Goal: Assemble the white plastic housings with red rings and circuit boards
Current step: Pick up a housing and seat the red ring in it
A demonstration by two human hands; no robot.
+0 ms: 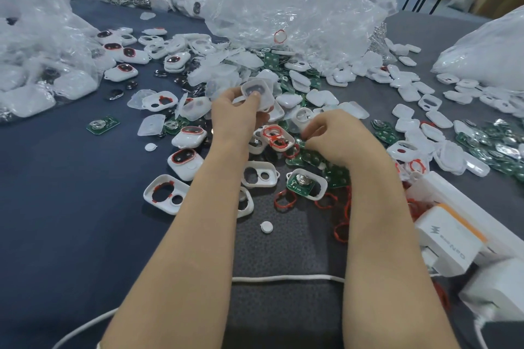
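Note:
My left hand (236, 113) holds a white plastic housing (258, 92) tilted up above the pile, thumb and fingers curled round its edge. My right hand (337, 133) hovers low over green circuit boards (309, 157), fingers curled as if pinching something small; what it holds is hidden. Between the hands lies a housing stuffed with red rings (276, 137). Loose red rings (285, 201) lie in front of a housing with a circuit board inside (306, 185). Empty housings (259, 174) and one with a red ring fitted (166, 193) lie close by.
Crumpled clear plastic bags (283, 3) of parts fill the back and left (34, 45). Finished white units with red rings (184, 161) lie at left. White chargers and a power strip (450, 238) sit at right, with a white cable (283, 278) crossing the near table.

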